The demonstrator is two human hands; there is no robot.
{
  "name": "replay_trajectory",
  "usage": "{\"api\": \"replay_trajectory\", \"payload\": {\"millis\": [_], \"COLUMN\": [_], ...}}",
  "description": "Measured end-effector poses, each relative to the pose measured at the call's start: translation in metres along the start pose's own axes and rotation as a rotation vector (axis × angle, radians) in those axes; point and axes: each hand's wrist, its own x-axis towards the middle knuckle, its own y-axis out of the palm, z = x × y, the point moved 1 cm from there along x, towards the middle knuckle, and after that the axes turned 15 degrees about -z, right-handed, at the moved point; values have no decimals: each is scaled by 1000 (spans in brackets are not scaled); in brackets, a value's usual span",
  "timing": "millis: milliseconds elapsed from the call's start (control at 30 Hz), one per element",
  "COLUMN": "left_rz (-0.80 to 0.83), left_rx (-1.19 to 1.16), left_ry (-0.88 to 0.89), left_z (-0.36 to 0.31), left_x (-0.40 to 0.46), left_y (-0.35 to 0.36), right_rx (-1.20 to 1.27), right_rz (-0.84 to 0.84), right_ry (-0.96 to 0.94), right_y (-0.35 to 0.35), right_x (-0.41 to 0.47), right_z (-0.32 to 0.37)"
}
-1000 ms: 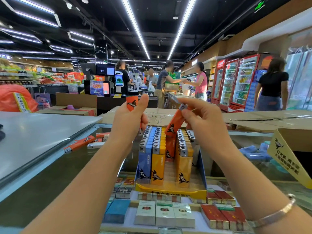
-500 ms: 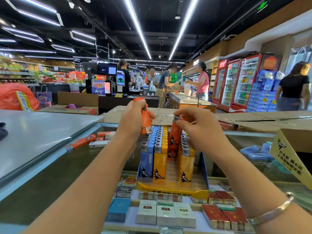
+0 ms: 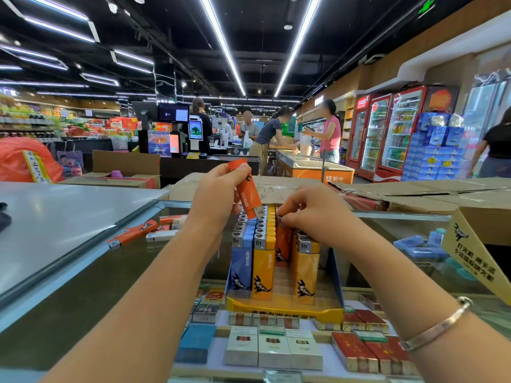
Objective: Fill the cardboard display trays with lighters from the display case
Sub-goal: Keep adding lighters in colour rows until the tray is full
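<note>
Lying loose on the glass counter (image 3: pixel 83 275) at far left: an orange lighter (image 3: pixel 132 234), with a few more just beyond it. Left hand (image 3: pixel 218 200) raised above the tray, fingers and thumb curled round a second orange lighter (image 3: pixel 247 192), held tilted, metal end down, just over the rear rows. Display tray (image 3: pixel 284 312) stands on the glass, yellow front lip, blue side walls; upright lighters inside in a blue row, a yellow row, an orange row, another yellow row. Right hand (image 3: pixel 312 214) low over the orange row, fingertips pinching the metal top of an upright orange lighter (image 3: pixel 282 246) sitting in its slot. Cigarette packs (image 3: pixel 272 351) visible under the glass.
</note>
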Motion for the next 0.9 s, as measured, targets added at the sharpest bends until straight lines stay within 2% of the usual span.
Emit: {"api": "replay_trajectory", "payload": {"millis": [167,233,333,467,633,767,900], "left_rz": [-5,7,22,53,155,230,313], "left_rx": [-95,-149,-225,-292,-326,-216,80], "left_ry": [-35,-69,-131,-169,-156,-76,21], "left_z": [-2,-3,-4,-5,-6,-6,-7], "left_x": [0,0,-1,-1,-3,-5,-8], "left_y": [0,-1,-2,-3,-2,-2,-1], "right_rx": [-92,-67,100,411,676,847,900], "right_rz": [4,-49,-198,-190,-356,-373,-492], "right_ry": [-68,-106,-147,-31,109,228,242], "right_y": [-1,-5,-12,-16,-22,-27,-32], "right_x": [-2,-5,-9,-12,-13,-13,-12], "right_z": [-4,-4,2,12,13,9,6]}}
